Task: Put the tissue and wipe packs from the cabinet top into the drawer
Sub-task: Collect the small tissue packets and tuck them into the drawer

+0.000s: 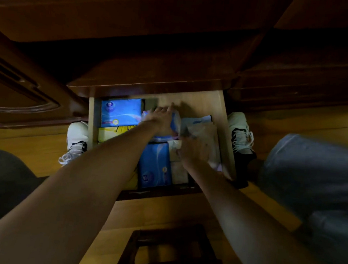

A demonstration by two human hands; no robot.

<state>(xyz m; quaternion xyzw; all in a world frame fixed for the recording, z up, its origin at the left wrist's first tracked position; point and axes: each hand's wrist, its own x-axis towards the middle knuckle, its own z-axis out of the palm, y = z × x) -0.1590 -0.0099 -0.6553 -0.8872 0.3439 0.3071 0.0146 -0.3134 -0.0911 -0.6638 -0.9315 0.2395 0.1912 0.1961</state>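
Drawer open. Left hand grips a blurred blue-white pack mid-drawer; bare drawer floor lies beyond at 12 o'clock. Right hand rests among pale packs at 3 o'clock; its grip cannot be told. Blue packs fill the 9 o'clock edge.

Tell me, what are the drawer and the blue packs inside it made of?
The drawer looks like pale wood: matt, with faint grain on its floor and walls. The blue packs seem wrapped in thin glossy plastic film, since they shine and carry printed pictures. What is inside cannot be seen.
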